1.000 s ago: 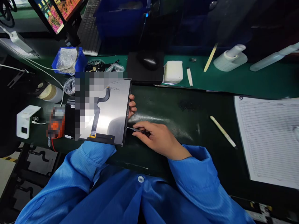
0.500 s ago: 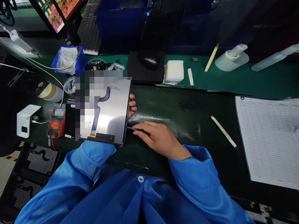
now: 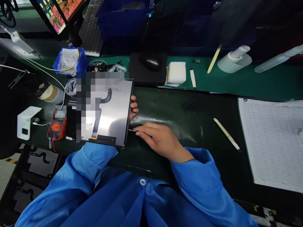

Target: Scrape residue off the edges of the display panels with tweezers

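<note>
A tablet-sized display panel (image 3: 117, 110) is held up over the bench, its silvery back facing me. A black flex cable (image 3: 97, 118) runs down that back, and part of the panel is pixelated. My left hand (image 3: 133, 107) supports it from underneath, with the fingertips curled round its right edge; the palm is hidden. Between thumb and fingers, my right hand (image 3: 158, 138) pinches a thin metal tool, probably tweezers (image 3: 132, 130). The tool's tip touches or nearly touches the panel's right edge, low down.
A lined sheet (image 3: 272, 142) lies at the right, with a thin stick (image 3: 226, 134) beside it. Along the back stand a white pad stack (image 3: 176, 72), a mouse (image 3: 151, 60) and a pump bottle (image 3: 234, 60). An orange meter (image 3: 56, 124) and a blue bin (image 3: 81, 60) are at the left.
The tool in my right hand has shifted very slightly at the panel's edge. The panel and my left hand look the same.
</note>
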A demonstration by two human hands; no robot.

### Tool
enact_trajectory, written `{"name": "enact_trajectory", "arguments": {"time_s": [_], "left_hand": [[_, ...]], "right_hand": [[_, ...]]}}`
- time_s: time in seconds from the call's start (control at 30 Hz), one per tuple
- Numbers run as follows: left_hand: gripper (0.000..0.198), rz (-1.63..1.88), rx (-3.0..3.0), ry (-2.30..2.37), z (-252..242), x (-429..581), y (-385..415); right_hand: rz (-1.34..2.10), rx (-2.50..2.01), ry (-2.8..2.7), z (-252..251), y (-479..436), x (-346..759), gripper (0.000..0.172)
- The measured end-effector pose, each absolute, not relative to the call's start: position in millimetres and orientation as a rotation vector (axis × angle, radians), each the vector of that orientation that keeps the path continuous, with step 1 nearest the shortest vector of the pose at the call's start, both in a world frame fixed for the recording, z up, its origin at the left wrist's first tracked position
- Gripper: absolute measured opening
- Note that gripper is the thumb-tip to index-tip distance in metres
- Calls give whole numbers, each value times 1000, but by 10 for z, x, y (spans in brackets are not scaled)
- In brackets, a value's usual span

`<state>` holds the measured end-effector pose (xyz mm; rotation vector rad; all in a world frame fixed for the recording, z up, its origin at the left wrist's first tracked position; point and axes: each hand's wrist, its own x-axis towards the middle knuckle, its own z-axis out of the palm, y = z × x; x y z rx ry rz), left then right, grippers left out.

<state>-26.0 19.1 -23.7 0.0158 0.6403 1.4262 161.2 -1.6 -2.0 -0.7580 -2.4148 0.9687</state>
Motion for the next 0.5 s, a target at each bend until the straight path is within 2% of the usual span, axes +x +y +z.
{"name": "enact_trajectory", "arguments": {"time_s": [0.23,0.5], "left_hand": [[46,1416,-2,627,-134,-261,156],[50,1373,20,584,-172,-296,191]], "right_hand": [[990,-805,-2401,0,-21,1608,18],[1017,-816,-2390,4,-22,1613,20]]}}
